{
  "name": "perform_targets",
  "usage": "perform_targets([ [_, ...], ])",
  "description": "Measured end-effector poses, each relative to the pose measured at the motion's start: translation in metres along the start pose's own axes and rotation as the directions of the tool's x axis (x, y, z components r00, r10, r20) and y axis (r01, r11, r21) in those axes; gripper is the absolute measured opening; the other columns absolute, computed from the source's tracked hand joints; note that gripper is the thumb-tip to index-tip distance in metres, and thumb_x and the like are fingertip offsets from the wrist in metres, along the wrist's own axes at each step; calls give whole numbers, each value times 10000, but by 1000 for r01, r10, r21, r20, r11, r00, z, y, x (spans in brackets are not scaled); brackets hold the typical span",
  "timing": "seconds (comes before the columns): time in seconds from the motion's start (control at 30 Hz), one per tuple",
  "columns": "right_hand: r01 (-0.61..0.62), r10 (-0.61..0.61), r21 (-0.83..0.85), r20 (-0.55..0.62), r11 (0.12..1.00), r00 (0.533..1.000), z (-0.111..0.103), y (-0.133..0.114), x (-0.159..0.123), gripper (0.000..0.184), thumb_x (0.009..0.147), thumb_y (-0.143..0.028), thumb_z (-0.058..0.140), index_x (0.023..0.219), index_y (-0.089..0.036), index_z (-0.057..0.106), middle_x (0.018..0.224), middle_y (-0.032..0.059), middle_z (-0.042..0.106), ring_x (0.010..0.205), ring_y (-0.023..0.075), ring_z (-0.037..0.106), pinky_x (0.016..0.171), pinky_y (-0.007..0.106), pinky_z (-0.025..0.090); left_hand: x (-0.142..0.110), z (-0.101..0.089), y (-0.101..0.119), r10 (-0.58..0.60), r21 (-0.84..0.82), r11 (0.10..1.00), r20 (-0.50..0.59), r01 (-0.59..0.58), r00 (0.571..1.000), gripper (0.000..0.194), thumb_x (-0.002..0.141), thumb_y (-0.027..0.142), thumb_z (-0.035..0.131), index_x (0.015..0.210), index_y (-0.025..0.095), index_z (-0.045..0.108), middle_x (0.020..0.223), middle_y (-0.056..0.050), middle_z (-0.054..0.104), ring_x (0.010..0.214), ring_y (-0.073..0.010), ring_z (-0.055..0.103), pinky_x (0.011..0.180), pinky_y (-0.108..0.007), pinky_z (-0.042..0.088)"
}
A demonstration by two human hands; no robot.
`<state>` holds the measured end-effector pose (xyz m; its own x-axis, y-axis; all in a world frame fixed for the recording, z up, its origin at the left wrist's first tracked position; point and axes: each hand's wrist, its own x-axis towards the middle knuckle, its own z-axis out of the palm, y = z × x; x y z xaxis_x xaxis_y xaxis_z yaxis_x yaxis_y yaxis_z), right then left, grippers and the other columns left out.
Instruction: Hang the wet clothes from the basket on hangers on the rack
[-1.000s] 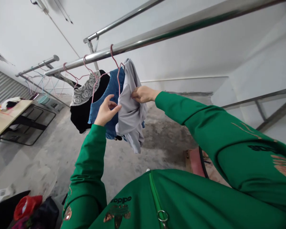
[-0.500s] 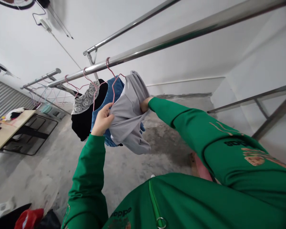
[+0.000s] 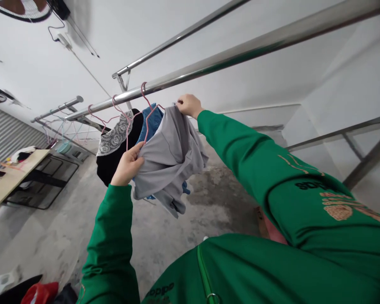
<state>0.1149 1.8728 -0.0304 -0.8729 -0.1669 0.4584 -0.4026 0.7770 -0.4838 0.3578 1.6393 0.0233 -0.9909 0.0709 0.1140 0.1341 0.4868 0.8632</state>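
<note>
A grey garment [image 3: 174, 147] hangs on a pink hanger [image 3: 147, 120], whose hook is over the metal rail [image 3: 183, 77]. My left hand [image 3: 127, 164] pinches the garment's left edge by the hanger's lower end. At its upper right edge, near the hanger's other shoulder, my right hand [image 3: 189, 104] has its fingers closed on the cloth. The garment sags in folds between and below both hands. Just behind it hang a blue garment [image 3: 152, 122], partly hidden, and a black top with a white lace collar [image 3: 115, 137], on pink hangers of their own.
A second metal rail [image 3: 177, 38] runs behind, along the white wall. To the left are a rack with several hangers [image 3: 77, 131] and a wooden-topped table [image 3: 20, 171]. Red and dark cloth [image 3: 41, 292] lies at lower left. A fan [image 3: 22, 8] is at top left.
My right hand has come up from the garment's right side to its upper edge beside the hanger. My left hand, still gripping, has shifted slightly left and down. The cloth hangs spread differently.
</note>
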Motion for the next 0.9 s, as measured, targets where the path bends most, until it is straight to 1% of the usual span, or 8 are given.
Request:
perform_targets([
  [0.17,-102,103,41,-30,994,994,-6,2,-3,324,873,-251,461,1033,-123,712,1082,132,694,1044,279,612,879,388,479,-4,-3,3,-13,30,999,-22,14,1000,650,646,183,567,1293,129,589,1112,-71,718,1074,-242,654,1024,-395,482],
  [0.33,-105,104,96,11,990,994,-6,7,5,279,841,-238,528,1006,-123,722,1059,118,703,1031,265,624,893,379,494,-6,-4,7,-47,50,998,-23,49,999,673,638,177,557,1308,124,583,1130,-68,716,1099,-251,644,1072,-430,438],
  [0.47,-165,167,47,-52,985,985,1,15,19,316,836,-125,461,1031,-64,703,1081,167,678,1074,289,608,953,425,460,-6,-7,8,-54,77,995,-21,56,998,672,640,188,561,1308,116,586,1140,-66,714,1119,-258,634,1097,-434,410],
  [0.6,-167,168,64,-15,984,986,0,23,19,316,896,-194,420,1071,-77,656,1122,177,638,1091,292,581,959,442,452,-7,-7,7,-56,93,994,-13,57,998,677,655,199,561,1327,125,570,1142,-65,713,1118,-259,634,1084,-434,425],
  [0.7,-32,31,-7,-118,999,992,-8,18,-3,316,916,-241,395,1123,-119,601,1203,165,578,1131,283,536,973,421,439,-7,-4,7,-35,100,994,-4,35,999,680,666,198,561,1342,127,554,1168,-69,702,1128,-257,631,1091,-431,421],
  [0.77,144,-151,-75,-100,987,983,-10,10,-25,317,913,-232,373,1108,-122,596,1187,160,580,1111,270,539,956,389,433,-7,-2,5,-17,107,994,6,16,1000,682,672,193,561,1351,128,544,1178,-72,698,1138,-255,627,1092,-427,420],
  [0.83,380,-372,-87,96,921,923,-7,-1,-47,291,890,-239,404,1030,-127,632,1119,135,625,1054,248,569,901,345,439,-5,0,3,-4,116,993,21,1,1000,681,676,189,563,1354,124,540,1169,-75,701,1149,-255,623,1088,-421,425],
  [0.9,546,-502,-32,352,837,790,4,-14,-64,241,847,-262,481,934,-149,675,1039,95,674,983,218,604,833,300,449,-3,-1,1,15,145,989,2,-15,1000,664,670,185,569,1331,116,563,1133,-78,714,1144,-259,626,1071,-414,444],
])
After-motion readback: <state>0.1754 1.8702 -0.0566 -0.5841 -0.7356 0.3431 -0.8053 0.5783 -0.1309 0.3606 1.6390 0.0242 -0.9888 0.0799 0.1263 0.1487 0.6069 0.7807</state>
